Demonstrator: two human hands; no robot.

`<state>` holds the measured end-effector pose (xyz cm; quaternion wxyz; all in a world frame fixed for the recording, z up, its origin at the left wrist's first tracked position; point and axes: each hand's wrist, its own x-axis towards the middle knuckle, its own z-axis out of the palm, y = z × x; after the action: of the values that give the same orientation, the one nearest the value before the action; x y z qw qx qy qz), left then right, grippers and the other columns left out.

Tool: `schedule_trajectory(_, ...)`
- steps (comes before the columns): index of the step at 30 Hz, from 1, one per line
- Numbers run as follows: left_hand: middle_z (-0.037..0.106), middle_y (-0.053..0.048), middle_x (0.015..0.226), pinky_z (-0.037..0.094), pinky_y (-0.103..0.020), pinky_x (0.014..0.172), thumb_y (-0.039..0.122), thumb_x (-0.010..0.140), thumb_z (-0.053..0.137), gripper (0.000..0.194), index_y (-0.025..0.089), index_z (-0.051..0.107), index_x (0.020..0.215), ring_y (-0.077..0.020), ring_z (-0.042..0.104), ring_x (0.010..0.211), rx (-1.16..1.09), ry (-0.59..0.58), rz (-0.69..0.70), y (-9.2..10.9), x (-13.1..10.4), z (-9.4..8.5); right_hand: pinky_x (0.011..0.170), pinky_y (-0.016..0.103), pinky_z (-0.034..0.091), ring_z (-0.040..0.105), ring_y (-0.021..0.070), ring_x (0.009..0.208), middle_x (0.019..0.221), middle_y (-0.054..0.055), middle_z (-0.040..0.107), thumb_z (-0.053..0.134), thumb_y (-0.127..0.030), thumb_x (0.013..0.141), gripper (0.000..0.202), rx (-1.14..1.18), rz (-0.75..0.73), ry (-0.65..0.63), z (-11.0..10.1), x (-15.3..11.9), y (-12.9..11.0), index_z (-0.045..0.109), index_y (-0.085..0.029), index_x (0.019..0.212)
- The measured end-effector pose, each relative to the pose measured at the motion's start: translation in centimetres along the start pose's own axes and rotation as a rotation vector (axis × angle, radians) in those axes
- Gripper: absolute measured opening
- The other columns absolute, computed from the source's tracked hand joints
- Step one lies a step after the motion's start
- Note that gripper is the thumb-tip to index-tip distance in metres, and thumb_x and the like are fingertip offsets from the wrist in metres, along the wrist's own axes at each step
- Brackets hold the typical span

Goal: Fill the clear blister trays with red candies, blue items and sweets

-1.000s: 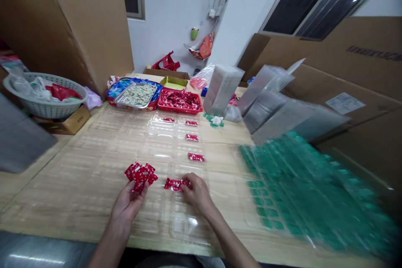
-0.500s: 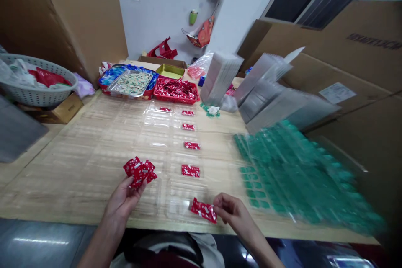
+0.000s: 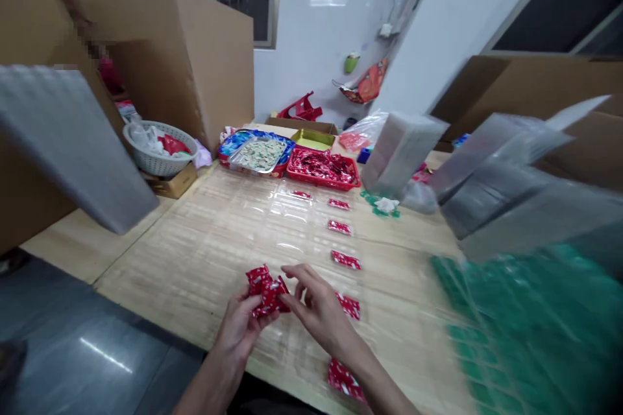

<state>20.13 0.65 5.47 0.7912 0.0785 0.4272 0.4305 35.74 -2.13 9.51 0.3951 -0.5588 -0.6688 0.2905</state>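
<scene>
Biggest first: we have a pale wood-grain table (image 3: 409, 266) filling the middle of the view. Green molded plastic sheets (image 3: 516, 337) lie along its right side, blurred. Clear plastic trays (image 3: 209, 253) cover much of the top, thin enough that we see wood grain through them. At the far end, a red plastic basket (image 3: 357, 185) holds a heap of glossy red wrappers (image 3: 321, 165).

Our left hand (image 3: 238, 327) is clamped on a bunch of red packets (image 3: 265, 292), low over the near trays. Our right hand (image 3: 316, 308) is at the bunch's right edge, thumb side against it; we can't tell whether the fingertips pinch a packet.

Bunch looks fanned and overlapping, corners out at different angles; we can't get a count. Film is shiny red with small white marks, too small for us to read.

Loose ones: five single packets (image 3: 346, 260) run in a line from near edge toward the basket, flat, oblong, same red-and-white print. Our right hand and forearm partly cover the nearest two. One more packet (image 3: 302, 194) lies left of the line's far end.
</scene>
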Motion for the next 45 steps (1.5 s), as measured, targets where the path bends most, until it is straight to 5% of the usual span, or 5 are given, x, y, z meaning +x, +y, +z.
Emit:
schedule_trajectory(9,0.073,-0.012,0.078,0.056,-0.030,0.055,0.001,0.060,0.070,0.022,0.010,0.069,0.080,-0.0221,0.068,0.063,0.071,0.012,0.135,2.9,-1.0,-1.8,0.057,0.024,0.040,0.054,0.0133,0.063,0.069,0.001,0.060,0.056,-0.021,0.085,0.016,0.044,-0.124,-0.191,1.1,2.2,-2.8,0.065,-0.020,0.071)
schedule_trajectory(14,0.073,-0.011,0.077,0.056,-0.032,0.057,-0.003,0.061,0.068,0.022,0.010,0.069,0.080,-0.0241,0.069,0.064,0.003,0.058,0.189,4.9,-0.7,-4.0,0.055,0.026,0.042,0.054,0.0151,0.061,0.066,0.003,0.060,0.054,-0.028,0.088,0.020,0.057,-0.087,-0.142,0.9,-1.1,-0.9,0.065,-0.021,0.073)
schedule_trajectory(24,0.073,-0.009,0.076,0.056,-0.031,0.059,-0.004,0.062,0.067,0.022,0.012,0.069,0.077,-0.0211,0.068,0.064,-0.082,0.145,0.206,5.4,-0.6,-4.5,0.056,0.028,0.041,0.053,0.0174,0.064,0.074,0.008,0.063,0.038,-0.014,0.088,0.028,-0.380,-0.535,-0.288,5.3,-4.3,4.3,0.062,-0.019,0.075)
schedule_trajectory(35,0.073,-0.008,0.074,0.054,-0.028,0.051,0.001,0.058,0.074,0.023,0.012,0.070,0.077,-0.0203,0.067,0.060,0.028,0.017,0.078,2.8,0.5,-2.0,0.066,0.025,0.046,0.058,0.0145,0.069,0.085,0.003,0.066,0.055,-0.019,0.082,0.023,0.090,-0.029,-0.150,3.9,3.0,0.7,0.063,-0.021,0.103)
schedule_trajectory(45,0.073,-0.007,0.070,0.057,-0.029,0.055,-0.002,0.057,0.072,0.020,0.010,0.069,0.073,-0.0197,0.067,0.062,0.028,0.105,0.130,4.9,1.8,-2.6,0.040,0.019,0.031,0.041,0.0079,0.043,0.051,-0.004,0.051,0.074,-0.037,0.061,0.029,0.524,0.449,0.198,-0.5,2.8,6.9,0.065,-0.015,0.077)
